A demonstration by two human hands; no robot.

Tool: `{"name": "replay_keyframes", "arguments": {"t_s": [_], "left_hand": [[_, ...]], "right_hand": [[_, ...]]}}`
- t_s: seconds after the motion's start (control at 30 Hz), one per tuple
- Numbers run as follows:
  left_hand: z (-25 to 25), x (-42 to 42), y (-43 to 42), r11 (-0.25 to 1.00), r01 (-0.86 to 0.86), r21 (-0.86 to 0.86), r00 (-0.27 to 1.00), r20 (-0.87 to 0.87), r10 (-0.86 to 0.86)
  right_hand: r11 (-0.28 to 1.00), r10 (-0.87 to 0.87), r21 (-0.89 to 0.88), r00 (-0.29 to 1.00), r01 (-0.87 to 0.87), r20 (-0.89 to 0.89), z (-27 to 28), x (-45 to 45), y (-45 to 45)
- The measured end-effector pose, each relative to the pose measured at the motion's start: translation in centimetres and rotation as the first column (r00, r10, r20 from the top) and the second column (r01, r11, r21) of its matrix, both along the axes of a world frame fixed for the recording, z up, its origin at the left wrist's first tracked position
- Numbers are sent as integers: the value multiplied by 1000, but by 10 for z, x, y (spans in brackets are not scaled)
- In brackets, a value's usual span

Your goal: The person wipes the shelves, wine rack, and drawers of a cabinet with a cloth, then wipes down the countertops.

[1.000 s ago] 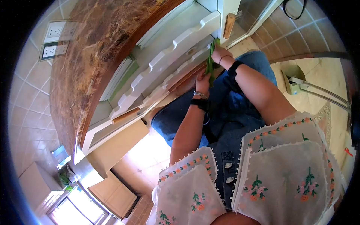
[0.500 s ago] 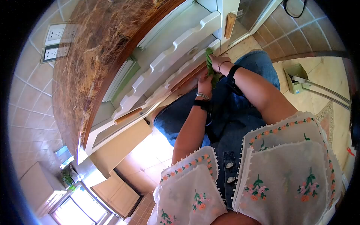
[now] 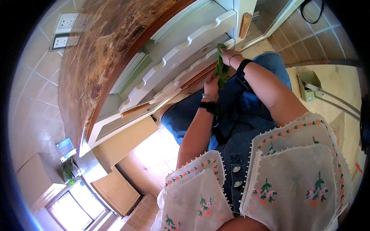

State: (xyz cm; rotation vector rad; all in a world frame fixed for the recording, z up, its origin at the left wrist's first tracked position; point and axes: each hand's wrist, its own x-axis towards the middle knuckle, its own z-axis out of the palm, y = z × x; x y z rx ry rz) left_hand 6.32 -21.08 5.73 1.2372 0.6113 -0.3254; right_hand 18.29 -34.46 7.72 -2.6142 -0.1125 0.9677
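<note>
A crumpled green cloth (image 3: 221,70) stretches between both hands, just in front of the lower part of the white cabinet. My right hand (image 3: 231,56) grips its upper end, fingers closed around it. Lower down, my left hand (image 3: 211,84) has its fingers closed on the bottom end. Both wrists wear dark bands. Beside the hands is a white scalloped rail (image 3: 181,50) across the cabinet's shelf opening, with a second, lower scalloped rail beneath it. My knees in blue jeans (image 3: 269,65) are bent on either side of the hands.
A brown marbled countertop (image 3: 100,50) overhangs the cabinet. Wooden handles (image 3: 245,25) stick out from the cabinet doors. At the right, a small green box (image 3: 309,82) stands on the tiled floor near metal rails (image 3: 339,104). Wall sockets (image 3: 66,22) are at upper left.
The view has shifted a little, so the cabinet and countertop appear further right. Both hands keep hold of the green cloth, which has changed shape slightly.
</note>
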Motion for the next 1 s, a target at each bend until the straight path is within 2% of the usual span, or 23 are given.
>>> {"name": "replay_keyframes", "arguments": {"t_s": [0.07,0.17,0.23,0.27,0.33,0.4,0.43,0.5,0.53,0.6,0.63,0.67,0.7,0.73,0.77,0.8,0.87,0.93,1.0], "left_hand": [[0,-3,6,1000,-6,10,1000,0,6],[-3,-9,9,995,-90,-49,996,-18,89],[-11,-9,12,1000,-15,-15,1000,17,15],[-15,-9,12,999,-36,-18,999,25,37],[-17,-10,12,998,51,-23,997,53,-50],[-12,-10,11,999,8,-38,1000,14,-7],[-5,-9,10,999,-1,-49,1000,-27,-1],[14,-5,7,1000,-26,-9,999,-35,25],[19,-5,7,999,-20,37,998,-56,22],[19,-6,9,998,-41,41,999,0,41],[15,-8,12,998,-37,59,999,34,35],[12,-11,15,997,-59,46,997,52,56],[8,-12,17,998,-59,9,998,37,58],[2,-12,20,998,-57,-30,998,26,58],[-11,-12,21,999,-49,-11,998,27,49],[-6,-10,20,997,-70,-29,996,47,71],[14,-15,16,986,-9,169,1000,8,8],[13,-15,17,991,-36,129,999,45,30],[11,-17,23,994,-49,99,996,74,42]], "right_hand": [[1000,22,22,1000,-21,-9,-18,-2,3],[991,-105,89,994,101,33,-29,-7,5],[992,-80,103,997,79,6,-48,2,2],[991,-61,117,998,63,-21,-56,8,1],[999,53,6,993,-54,107,-45,3,-2],[982,140,-134,989,-133,40,-33,5,-2],[976,172,-143,984,-164,46,-30,11,1],[971,141,-199,990,-133,24,-22,23,5],[964,168,-214,985,-156,36,-22,28,6],[969,106,-225,994,-105,-7,-28,35,15],[971,126,-203,992,-125,-6,-48,39,11],[984,92,-156,995,-87,25,-60,38,7],[986,160,-61,979,-153,127,-83,33,-1],[988,111,-114,993,-107,30,-54,21,3],[977,138,-166,990,-134,10,-49,15,2],[964,195,-200,977,-176,80,-63,11,0],[979,191,-82,979,-185,67,-63,6,-4],[991,74,94,978,-94,197,-75,0,-10],[985,54,142,961,-95,270,-70,-6,-14]]}}
